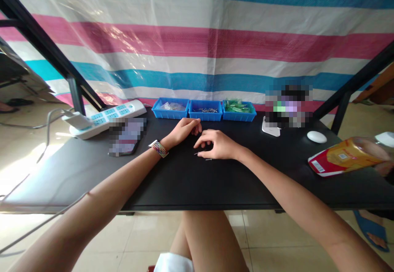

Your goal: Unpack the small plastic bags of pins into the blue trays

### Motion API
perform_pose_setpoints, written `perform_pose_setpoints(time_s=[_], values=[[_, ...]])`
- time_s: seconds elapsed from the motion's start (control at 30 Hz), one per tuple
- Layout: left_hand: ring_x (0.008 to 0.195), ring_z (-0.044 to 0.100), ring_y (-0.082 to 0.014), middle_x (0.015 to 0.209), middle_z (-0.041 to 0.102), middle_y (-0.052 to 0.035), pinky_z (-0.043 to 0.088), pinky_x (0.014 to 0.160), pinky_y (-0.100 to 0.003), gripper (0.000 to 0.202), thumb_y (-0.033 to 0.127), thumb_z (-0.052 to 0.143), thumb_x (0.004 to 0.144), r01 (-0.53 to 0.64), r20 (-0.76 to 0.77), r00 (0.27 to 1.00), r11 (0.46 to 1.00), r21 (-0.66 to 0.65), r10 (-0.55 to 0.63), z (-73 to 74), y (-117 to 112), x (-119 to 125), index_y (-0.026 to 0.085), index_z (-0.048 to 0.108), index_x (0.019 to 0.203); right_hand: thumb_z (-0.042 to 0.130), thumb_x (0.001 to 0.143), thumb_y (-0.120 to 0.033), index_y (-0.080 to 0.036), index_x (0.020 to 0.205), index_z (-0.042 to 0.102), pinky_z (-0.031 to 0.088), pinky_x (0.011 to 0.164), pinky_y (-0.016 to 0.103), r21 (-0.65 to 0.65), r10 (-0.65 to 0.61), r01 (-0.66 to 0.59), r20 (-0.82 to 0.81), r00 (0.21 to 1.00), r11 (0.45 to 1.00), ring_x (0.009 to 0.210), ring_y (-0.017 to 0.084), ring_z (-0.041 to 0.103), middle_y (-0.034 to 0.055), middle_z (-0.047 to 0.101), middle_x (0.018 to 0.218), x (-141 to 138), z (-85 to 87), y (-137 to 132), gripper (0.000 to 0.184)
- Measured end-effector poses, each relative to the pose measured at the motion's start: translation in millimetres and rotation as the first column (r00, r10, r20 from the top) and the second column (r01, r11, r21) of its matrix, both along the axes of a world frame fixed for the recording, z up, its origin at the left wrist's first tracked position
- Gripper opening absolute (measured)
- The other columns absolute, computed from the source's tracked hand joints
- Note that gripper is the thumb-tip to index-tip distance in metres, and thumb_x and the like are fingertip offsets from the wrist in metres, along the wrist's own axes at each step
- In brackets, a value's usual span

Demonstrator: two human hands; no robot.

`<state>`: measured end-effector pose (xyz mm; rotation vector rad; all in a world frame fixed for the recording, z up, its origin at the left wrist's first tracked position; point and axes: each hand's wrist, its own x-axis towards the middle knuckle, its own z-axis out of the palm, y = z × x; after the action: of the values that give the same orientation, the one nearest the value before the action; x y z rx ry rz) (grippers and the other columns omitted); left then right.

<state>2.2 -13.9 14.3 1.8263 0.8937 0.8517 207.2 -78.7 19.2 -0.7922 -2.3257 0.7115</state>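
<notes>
Metal pieces in middle bin

Light bleaches the left floor, glare streaks the sheet, and edges stretch.

Right hand beside metal pieces; left hand near blue trays.

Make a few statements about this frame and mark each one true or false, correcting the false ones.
1. A small metal pin lies near the right hand. True.
2. The green packets are in the left blue bin. False: the green packets are in the right blue bin.
3. The middle blue bin holds metal pieces. True.
4. The bracelet is on the right arm. False: the bracelet is on the left arm.
</notes>
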Motion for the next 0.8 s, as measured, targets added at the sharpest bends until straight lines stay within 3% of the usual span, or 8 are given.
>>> perform_pose_setpoints(time_s=[0.1,0.23,0.37,0.47,0.57,0.67,0.8], values=[[0.061,0.054,-0.0151,0.063,0.063,-0.0045,0.044,0.062,-0.028,0.058,0.064,0.053,0.098,-0.010,0.012,1.000,1.000,-0.008,0.010,-2.0,1.1,-0.2,0.016,0.070,0.070,0.086,0.085,-0.018,-0.023,0.096,0.083,0.052,0.085,0.034,0.122,-0.003,-0.006,0.077,0.997,0.993,0.094,0.021,0.064,0.0040,0.068,0.092,-6.0,-1.7,-6.9,0.012],[0.062,0.053,-0.0147,0.064,0.063,-0.0042,0.044,0.063,-0.028,0.057,0.062,0.054,0.098,-0.011,0.019,1.000,1.000,-0.018,0.011,-1.2,0.3,-0.4,0.015,0.070,0.071,0.075,0.093,-0.013,-0.021,0.089,0.078,0.051,0.088,0.036,0.289,-0.026,-0.017,0.144,0.989,0.957,0.094,0.023,0.061,0.0065,0.067,0.096,-12.8,-0.7,-12.5,0.009],[0.062,0.054,-0.0148,0.063,0.063,-0.0037,0.045,0.064,-0.028,0.057,0.063,0.053,0.099,-0.012,0.014,1.000,1.000,-0.013,0.012,2.2,-2.2,-0.6,0.016,0.068,0.069,0.064,0.094,-0.009,-0.022,0.089,0.068,0.051,0.088,0.035,0.311,-0.079,0.063,0.039,0.996,0.948,0.089,0.021,0.060,0.0049,0.066,0.092,-13.2,5.2,-14.4,0.014],[0.063,0.056,-0.0154,0.064,0.064,-0.0042,0.047,0.065,-0.028,0.055,0.063,0.055,0.098,0.009,0.032,0.999,1.000,-0.014,-0.009,3.0,-1.5,-1.4,0.016,0.066,0.070,0.063,0.093,-0.013,-0.023,0.088,0.065,0.052,0.081,0.033,0.168,-0.181,0.212,-0.180,0.967,0.963,0.082,0.019,0.062,0.0030,0.066,0.089,-8.4,5.3,-8.4,0.011],[0.063,0.059,-0.0158,0.069,0.067,-0.0054,0.049,0.064,-0.028,0.053,0.062,0.057,0.096,0.039,0.033,0.999,0.999,-0.018,-0.038,2.0,1.2,-3.0,0.015,0.071,0.077,0.069,0.090,-0.023,-0.022,0.084,0.066,0.054,0.074,0.032,-0.088,-0.314,0.303,-0.361,0.878,0.949,0.074,0.018,0.065,0.0019,0.070,0.082,-0.5,-4.6,7.1,0.006],[0.066,0.061,-0.0157,0.074,0.070,-0.0061,0.049,0.064,-0.027,0.046,0.058,0.063,0.093,0.052,0.019,0.998,0.998,-0.023,-0.052,1.0,2.7,-4.3,0.014,0.075,0.084,0.078,0.083,-0.035,-0.021,0.083,0.070,0.056,0.072,0.032,-0.300,-0.423,0.316,-0.426,0.800,0.900,0.074,0.020,0.070,0.0030,0.074,0.079,7.8,-19.7,27.0,0.016],[0.067,0.062,-0.0145,0.077,0.068,-0.0028,0.051,0.064,-0.026,0.030,0.045,0.074,0.085,0.032,0.045,0.999,0.999,-0.024,-0.031,0.0,1.9,-3.7,0.015,0.072,0.089,0.086,0.075,-0.045,-0.020,0.080,0.070,0.057,0.064,0.031,-0.437,-0.457,0.251,-0.468,0.756,0.863,0.066,0.019,0.070,0.0020,0.071,0.070,12.8,-30.8,42.5,0.029]])
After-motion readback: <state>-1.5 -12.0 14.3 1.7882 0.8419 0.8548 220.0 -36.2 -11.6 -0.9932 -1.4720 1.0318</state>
